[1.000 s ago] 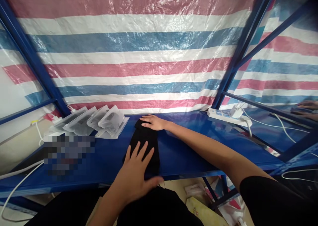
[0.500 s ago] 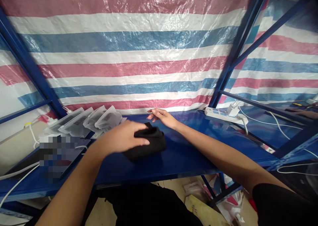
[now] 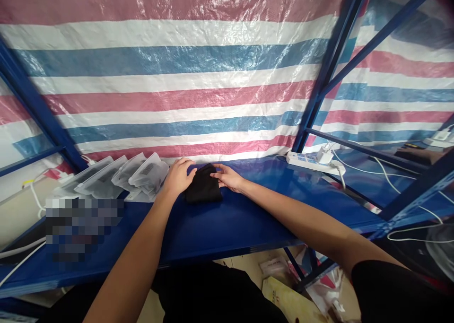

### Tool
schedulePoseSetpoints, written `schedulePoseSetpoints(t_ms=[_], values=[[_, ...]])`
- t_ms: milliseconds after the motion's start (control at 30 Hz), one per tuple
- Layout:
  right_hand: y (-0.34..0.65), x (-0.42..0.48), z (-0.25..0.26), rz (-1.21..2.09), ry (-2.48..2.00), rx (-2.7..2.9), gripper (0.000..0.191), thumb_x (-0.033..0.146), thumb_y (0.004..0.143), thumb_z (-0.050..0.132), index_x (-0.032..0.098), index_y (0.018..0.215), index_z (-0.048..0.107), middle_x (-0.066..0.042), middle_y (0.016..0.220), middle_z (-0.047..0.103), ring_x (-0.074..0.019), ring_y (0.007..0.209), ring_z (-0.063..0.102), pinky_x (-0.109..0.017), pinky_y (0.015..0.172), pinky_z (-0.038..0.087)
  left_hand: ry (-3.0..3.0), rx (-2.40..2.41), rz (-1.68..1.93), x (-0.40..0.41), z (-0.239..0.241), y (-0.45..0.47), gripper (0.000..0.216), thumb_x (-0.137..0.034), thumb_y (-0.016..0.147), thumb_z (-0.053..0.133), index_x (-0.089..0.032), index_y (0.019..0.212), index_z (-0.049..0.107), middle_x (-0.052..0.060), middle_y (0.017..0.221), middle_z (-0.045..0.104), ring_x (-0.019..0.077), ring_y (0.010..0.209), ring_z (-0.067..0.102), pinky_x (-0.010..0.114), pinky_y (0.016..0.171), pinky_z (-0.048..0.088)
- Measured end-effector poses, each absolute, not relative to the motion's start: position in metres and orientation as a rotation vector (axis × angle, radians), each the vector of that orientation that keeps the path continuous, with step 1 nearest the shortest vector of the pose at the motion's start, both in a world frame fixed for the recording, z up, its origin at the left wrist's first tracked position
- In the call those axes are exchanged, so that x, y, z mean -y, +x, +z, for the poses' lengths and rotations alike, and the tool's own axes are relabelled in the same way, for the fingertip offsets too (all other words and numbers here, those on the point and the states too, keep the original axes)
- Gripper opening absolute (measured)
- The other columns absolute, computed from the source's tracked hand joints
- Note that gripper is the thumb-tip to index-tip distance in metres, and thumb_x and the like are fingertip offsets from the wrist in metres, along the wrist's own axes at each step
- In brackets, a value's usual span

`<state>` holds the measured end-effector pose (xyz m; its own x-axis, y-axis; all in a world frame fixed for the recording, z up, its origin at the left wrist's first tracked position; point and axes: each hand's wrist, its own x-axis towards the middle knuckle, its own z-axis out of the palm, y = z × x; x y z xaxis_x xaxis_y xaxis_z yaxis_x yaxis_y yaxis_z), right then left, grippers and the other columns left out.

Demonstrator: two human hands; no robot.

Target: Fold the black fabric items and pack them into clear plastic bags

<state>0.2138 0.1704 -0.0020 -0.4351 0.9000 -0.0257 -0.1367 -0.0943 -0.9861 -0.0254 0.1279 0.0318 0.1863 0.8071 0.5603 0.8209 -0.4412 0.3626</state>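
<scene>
A small folded bundle of black cloth [image 3: 204,186] lies on the blue tabletop [image 3: 227,228], in front of me. At its left far corner is my left hand [image 3: 178,177], thumb against the cloth and fingers curled beyond its edge. From the other side my right hand [image 3: 230,177] grips the right edge, with the thumb on top and the other fingers at the side, partly hidden. Just left of my left hand stand several clear plastic pouches [image 3: 151,171] in a leaning row.
A white power strip [image 3: 301,160] with a plugged-in charger [image 3: 324,153] sits at the back right. Blue metal posts [image 3: 321,91] frame the table before a striped tarp [image 3: 184,82]. White cables [image 3: 390,169] run along both sides. A yellow package [image 3: 291,299] lies on the floor below.
The black bundle has moved farther back on the table and now lies flatter. My left hand has shifted from over it to its left far corner; my right hand has come onto its right edge.
</scene>
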Motion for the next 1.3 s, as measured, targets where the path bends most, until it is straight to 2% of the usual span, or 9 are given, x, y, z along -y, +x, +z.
schedulePoseSetpoints(t_ms=[133,267,433,533,700,967,1100,1200,1300], values=[[0.218,-0.175,-0.002,1.647,-0.928,1.397,0.067,0.015,0.091,0.084,0.021,0.15,0.054,-0.005,0.101,0.074,-0.0158,0.073,0.076,-0.027,0.063,0.069,-2.806,1.544,-0.988,-0.113,0.034,-0.016,0.044,-0.055,0.108,0.055,-0.025,0.131,0.078,0.008,0.138,0.075,0.0266,0.128,0.071,0.038,0.115,0.052],[0.225,-0.178,0.005,1.205,-1.151,1.694,0.078,0.021,0.089,0.085,0.021,0.158,0.049,-0.015,0.131,0.068,-0.0202,0.08,0.077,-0.043,0.076,0.073,-2.957,1.667,-0.636,-0.109,0.021,-0.006,0.065,-0.068,0.107,0.05,-0.029,0.159,0.06,0.01,0.172,0.049,0.0342,0.16,0.045,0.049,0.131,0.035],[0.231,-0.167,0.016,0.339,-0.829,2.207,0.063,0.034,0.1,0.076,0.02,0.158,0.057,-0.019,0.153,0.059,-0.0341,0.141,0.061,-0.057,0.125,0.048,-2.953,1.755,-0.422,-0.114,0.006,-0.002,0.081,-0.075,0.107,0.041,-0.032,0.176,0.031,0.009,0.186,0.016,0.0374,0.172,0.012,0.065,0.136,0.01],[0.232,-0.165,0.012,0.446,-0.599,2.467,0.083,0.055,0.099,0.077,0.026,0.17,0.044,-0.016,0.169,0.05,-0.0357,0.162,0.041,-0.056,0.133,0.035,-2.939,1.692,-0.447,-0.116,0.004,-0.001,0.084,-0.07,0.108,0.042,-0.029,0.178,0.021,0.012,0.186,0.014,0.0371,0.172,0.014,0.064,0.136,0.011],[0.235,-0.18,-0.002,0.704,-0.768,2.624,0.132,0.074,0.071,0.093,0.024,0.177,0.031,-0.017,0.181,0.031,-0.0415,0.17,0.024,-0.057,0.139,0.021,-2.928,1.693,-0.49,-0.115,0.008,-0.003,0.093,-0.074,0.107,0.044,-0.024,0.18,0.016,0.016,0.184,0.02,0.0395,0.17,0.022,0.061,0.135,0.019],[0.238,-0.18,0.002,0.578,-0.886,2.666,0.144,0.079,0.062,0.094,0.024,0.178,0.028,-0.019,0.184,0.021,-0.0449,0.171,0.013,-0.059,0.139,0.016,-2.917,1.73,-0.467,-0.111,0.002,-0.024,0.108,-0.083,0.099,0.054,-0.019,0.179,0.021,0.02,0.182,0.022,0.0392,0.169,0.021,0.054,0.137,0.02],[0.247,-0.155,0.022,0.269,-0.517,2.621,0.122,0.067,0.07,0.097,0.03,0.173,0.041,-0.016,0.179,0.035,-0.0438,0.168,0.023,-0.063,0.136,0.023,-2.924,1.696,-0.52,-0.117,0.0,-0.025,0.106,-0.082,0.099,0.056,-0.023,0.179,0.02,0.018,0.182,0.023,0.0394,0.169,0.022,0.056,0.137,0.02],[0.256,-0.139,0.03,0.211,-0.31,2.656,0.071,0.049,0.088,0.089,0.028,0.152,0.067,-0.014,0.151,0.064,-0.0364,0.145,0.056,-0.057,0.126,0.045,-2.91,1.74,-0.49,-0.121,-0.002,-0.026,0.108,-0.083,0.099,0.053,-0.018,0.178,0.021,0.021,0.182,0.021,0.0391,0.17,0.021,0.054,0.137,0.019],[0.263,-0.134,0.024,0.189,-0.31,2.7,0.039,0.038,0.103,0.07,0.027,0.141,0.074,-0.013,0.135,0.074,-0.0316,0.127,0.069,-0.052,0.116,0.055,-2.789,1.646,-0.564,-0.115,0.002,-0.023,0.1,-0.079,0.101,0.056,-0.017,0.176,0.03,0.02,0.183,0.022,0.0403,0.17,0.019,0.055,0.136,0.019]])
